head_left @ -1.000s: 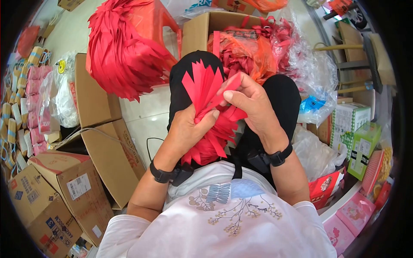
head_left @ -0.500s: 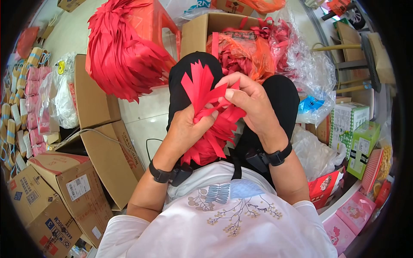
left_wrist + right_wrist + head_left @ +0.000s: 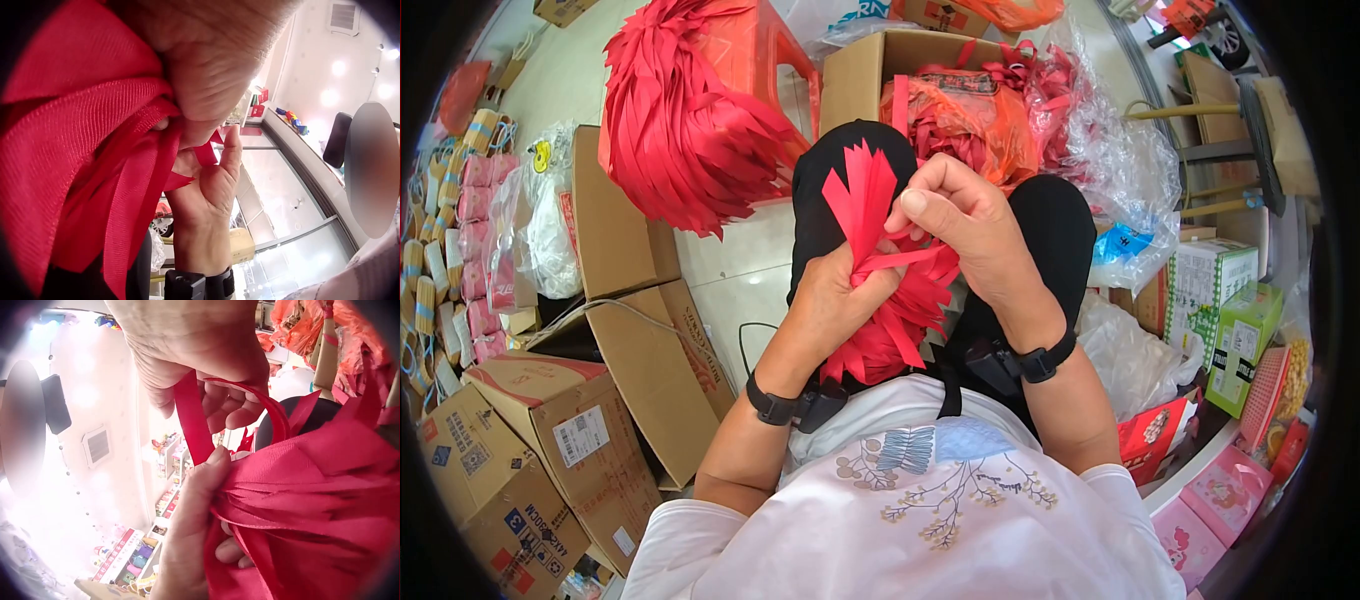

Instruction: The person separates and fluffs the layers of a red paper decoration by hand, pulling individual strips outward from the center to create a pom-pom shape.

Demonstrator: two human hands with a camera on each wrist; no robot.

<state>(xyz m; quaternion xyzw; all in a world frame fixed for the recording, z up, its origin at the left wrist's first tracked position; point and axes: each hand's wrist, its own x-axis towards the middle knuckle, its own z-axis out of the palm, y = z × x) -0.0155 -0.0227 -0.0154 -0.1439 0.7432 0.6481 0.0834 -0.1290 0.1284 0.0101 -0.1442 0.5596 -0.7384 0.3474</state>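
L hand (image 3: 835, 295) clamps red ribbon bunch (image 3: 890, 335) at its gathered part, over black trousers (image 3: 1055, 230). R hand (image 3: 975, 230) just beside, fingers curled, strip (image 3: 192, 422) btwn thumb & fingers. More ribbons (image 3: 685, 130) on stool (image 3: 745, 55).

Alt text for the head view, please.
Left hand grips a bundle of red ribbon strips at lap level, while the right hand works at its side with bent fingers. Beyond, more red strips drape over an orange-red stool; an open cardboard box holds orange plastic and ribbon.
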